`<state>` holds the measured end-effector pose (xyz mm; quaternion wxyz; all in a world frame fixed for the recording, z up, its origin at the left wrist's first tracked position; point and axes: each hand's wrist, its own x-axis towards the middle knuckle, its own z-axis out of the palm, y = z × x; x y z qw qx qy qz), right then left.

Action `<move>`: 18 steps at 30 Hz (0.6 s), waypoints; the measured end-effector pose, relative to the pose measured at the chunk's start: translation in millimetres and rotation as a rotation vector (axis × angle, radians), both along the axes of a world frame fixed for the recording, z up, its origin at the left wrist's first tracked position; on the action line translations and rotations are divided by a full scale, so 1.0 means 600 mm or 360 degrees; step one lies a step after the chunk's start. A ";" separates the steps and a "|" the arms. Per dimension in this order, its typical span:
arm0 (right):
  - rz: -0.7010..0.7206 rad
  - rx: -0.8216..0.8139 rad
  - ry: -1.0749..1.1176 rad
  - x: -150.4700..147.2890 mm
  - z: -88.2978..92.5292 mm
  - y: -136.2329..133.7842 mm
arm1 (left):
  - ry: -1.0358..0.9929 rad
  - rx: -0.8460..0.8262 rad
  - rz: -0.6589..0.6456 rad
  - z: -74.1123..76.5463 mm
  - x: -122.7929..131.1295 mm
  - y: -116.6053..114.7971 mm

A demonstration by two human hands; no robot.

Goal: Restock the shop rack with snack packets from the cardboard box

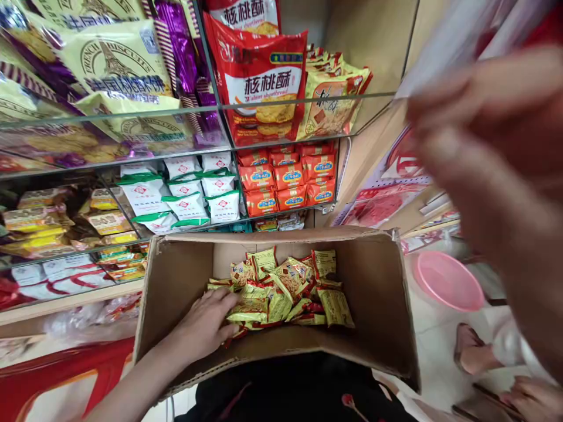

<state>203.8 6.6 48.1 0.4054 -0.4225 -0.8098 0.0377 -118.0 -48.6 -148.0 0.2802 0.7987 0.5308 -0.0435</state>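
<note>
An open cardboard box (378,287) stands in front of my body, with several small yellow-and-red snack packets (290,278) heaped along its bottom. My left hand (211,319) reaches over the box's near left side. Its fingers are stretched out, thumb apart, touching the packets at the left of the heap; the fingertips are partly hidden among them. Large and smeared by motion, my right hand (497,135) is raised close to the camera at upper right. A blurred whitish sheet-like thing (444,47) shows beside its fingertips; whether the hand holds it is unclear.
Behind the box, glass-fronted shelves hold French biscuits (118,58), red walnut shortbread bags (268,76), similar yellow packets (332,99), green-and-white packets (185,196) and red packets (288,179). A red stool (109,369) stands left, a pink basin (448,280) right. Another person's foot (472,349) shows lower right.
</note>
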 end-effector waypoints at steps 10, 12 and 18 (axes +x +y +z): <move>0.0374 -0.1178 -0.0636 -0.002 -0.281 -0.083 | 0.0206 0.0325 -0.0137 -0.007 0.036 0.091; 0.0377 -0.1290 -0.0880 -0.003 -0.306 -0.082 | 0.0178 0.0425 -0.0125 -0.003 0.043 0.089; 0.0390 -0.1478 -0.1410 -0.047 -0.338 -0.099 | -0.0205 0.0342 -0.0567 0.010 0.116 0.045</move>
